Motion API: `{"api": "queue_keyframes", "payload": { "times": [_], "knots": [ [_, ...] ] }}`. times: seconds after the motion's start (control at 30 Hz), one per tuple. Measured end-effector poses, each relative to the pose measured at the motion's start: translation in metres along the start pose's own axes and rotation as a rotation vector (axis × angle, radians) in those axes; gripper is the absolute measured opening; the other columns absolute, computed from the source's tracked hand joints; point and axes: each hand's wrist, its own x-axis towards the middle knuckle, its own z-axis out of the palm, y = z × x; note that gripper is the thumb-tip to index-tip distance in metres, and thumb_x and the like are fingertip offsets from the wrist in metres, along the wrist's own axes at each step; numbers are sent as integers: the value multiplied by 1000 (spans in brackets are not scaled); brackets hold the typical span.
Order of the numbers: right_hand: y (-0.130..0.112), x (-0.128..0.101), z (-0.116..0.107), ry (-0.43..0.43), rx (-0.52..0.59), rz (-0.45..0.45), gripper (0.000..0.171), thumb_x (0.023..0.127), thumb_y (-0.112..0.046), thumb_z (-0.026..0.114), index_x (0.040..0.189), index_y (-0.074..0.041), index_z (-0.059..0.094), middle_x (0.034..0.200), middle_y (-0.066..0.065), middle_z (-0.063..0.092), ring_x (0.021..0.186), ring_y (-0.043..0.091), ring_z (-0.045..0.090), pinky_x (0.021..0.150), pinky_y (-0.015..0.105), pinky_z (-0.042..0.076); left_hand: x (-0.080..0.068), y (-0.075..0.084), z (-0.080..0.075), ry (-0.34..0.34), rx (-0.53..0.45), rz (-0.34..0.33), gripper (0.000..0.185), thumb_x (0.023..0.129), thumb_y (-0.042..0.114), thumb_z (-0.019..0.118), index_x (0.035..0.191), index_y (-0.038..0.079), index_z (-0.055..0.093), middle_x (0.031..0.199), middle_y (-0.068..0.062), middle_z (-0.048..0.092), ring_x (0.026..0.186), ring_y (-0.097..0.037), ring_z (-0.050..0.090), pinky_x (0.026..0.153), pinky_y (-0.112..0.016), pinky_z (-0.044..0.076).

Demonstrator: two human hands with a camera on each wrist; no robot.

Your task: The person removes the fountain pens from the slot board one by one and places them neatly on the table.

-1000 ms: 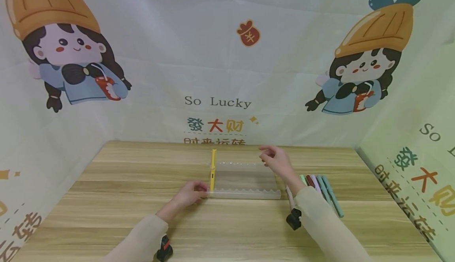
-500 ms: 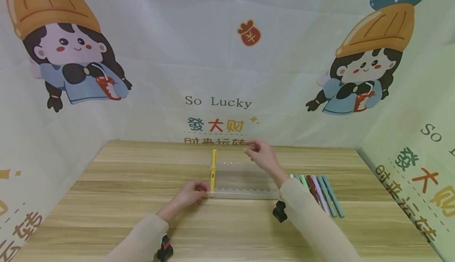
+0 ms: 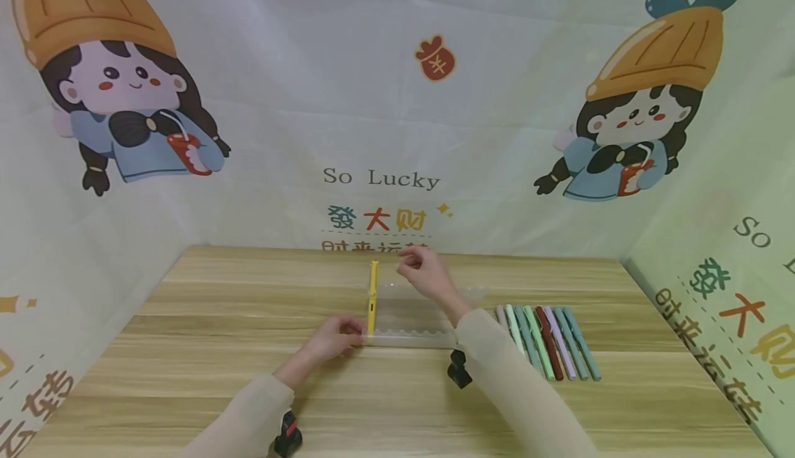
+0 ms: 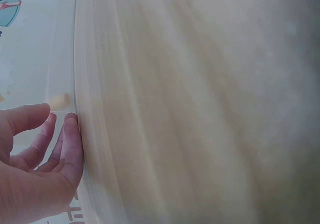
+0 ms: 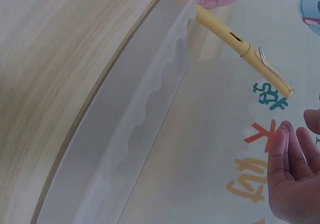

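Note:
A clear plastic pen rack (image 3: 410,340) with scalloped notches stands mid-table. One yellow pen (image 3: 373,298) lies across its left end, its clip end pointing away from me; the same yellow pen (image 5: 245,48) shows in the right wrist view. At the rack's left front corner my left hand (image 3: 338,337) holds the end of the front rail with thumb and fingertips, also seen in the left wrist view (image 4: 45,154). My right hand (image 3: 427,275) hovers above the rack's back edge, right of the pen. Its fingers are loosely bent with nothing between them.
Several capped pens (image 3: 548,342) in teal, green, dark red, lilac and other colours lie side by side to the right of the rack. The wooden table (image 3: 397,403) meets a printed cloth backdrop (image 3: 279,134) at the back and sides.
My right hand has moved left over the rack toward the yellow pen, uncovering more of the pens on the right. My left hand, the rack and the yellow pen stay put.

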Motion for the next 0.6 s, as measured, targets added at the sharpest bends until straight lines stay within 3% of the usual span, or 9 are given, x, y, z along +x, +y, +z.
{"api": "queue_keyframes", "payload": {
  "times": [0.23,0.6],
  "knots": [
    [-3,3,16,-20,-3,-41,25,81,-7,60,106,-1,58,92,11,61,83,21,57,69,28,46,1,-3,0,5,-6,-5,17,81,-3,57,95,-12,53,80,-8,56,68,-15,52,58,-30,47],
    [-3,8,29,-65,-18,-14,33,83,-11,60,115,-4,54,99,11,60,84,22,55,69,29,46,2,-2,-1,-4,5,-20,16,82,-4,55,96,-11,54,80,-8,56,69,-16,53,58,-30,47]
  ]
}}
